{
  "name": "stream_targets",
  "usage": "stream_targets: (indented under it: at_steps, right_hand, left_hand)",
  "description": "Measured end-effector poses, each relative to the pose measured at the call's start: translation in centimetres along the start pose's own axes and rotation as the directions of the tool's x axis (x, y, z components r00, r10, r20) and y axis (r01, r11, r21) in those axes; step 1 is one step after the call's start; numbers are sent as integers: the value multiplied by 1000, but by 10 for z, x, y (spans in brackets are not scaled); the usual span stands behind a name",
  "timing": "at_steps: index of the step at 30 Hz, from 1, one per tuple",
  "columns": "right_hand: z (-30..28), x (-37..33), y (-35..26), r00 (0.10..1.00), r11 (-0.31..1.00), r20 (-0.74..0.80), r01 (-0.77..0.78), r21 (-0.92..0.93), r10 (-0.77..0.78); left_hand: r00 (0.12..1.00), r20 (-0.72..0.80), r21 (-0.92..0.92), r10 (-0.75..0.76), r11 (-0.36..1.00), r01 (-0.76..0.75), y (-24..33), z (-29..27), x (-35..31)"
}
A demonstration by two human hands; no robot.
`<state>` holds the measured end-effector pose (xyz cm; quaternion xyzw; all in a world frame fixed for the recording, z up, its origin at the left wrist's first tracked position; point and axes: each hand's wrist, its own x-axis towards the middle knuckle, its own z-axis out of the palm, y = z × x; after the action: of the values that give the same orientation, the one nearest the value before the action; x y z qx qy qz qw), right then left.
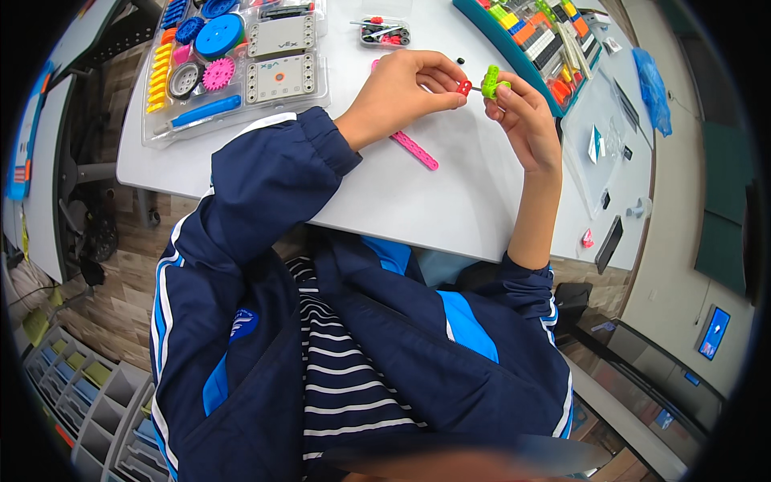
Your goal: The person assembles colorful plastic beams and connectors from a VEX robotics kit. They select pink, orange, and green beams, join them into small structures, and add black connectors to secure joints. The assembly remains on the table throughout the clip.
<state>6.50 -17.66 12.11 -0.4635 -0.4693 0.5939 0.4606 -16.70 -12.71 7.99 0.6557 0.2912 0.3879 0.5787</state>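
Observation:
Above the white table [369,205], my left hand [405,90] pinches a small red building piece [464,87] between thumb and fingertips. My right hand [526,120] grips a lime-green connector piece [491,83]. A thin dark shaft [476,89] spans the short gap between the red and green pieces. Beneath my left hand lies a pink perforated beam [415,151], its middle hidden by the hand. A small black round piece [460,61] rests on the table just beyond my hands.
At left, a clear plastic tray [157,132] holds wheels, gears and grey modules. A small clear box [384,34] of little parts stands behind my left hand. A teal-edged bin [514,52] of colourful beams sits at right, near a blue plastic bag [651,92].

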Motion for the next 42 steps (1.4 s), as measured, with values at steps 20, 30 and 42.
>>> stream_targets:
  at_steps: [20, 30, 42]
  right_hand:
    - [17, 4, 7, 986, 948, -50, 138, -286, -158]
    - [14, 4, 6, 976, 930, -123, 127, -344, -179]
    - [24, 10, 23, 1000, 941, -22, -28, -337, 21]
  left_hand:
    - [999, 5, -3, 50, 999, -50, -1, 2, -2]
    - [980, -21, 426, 200, 888, -172, -2, -35, 7]
    - [974, 166, 608, 155, 762, -225, -8, -38, -7]
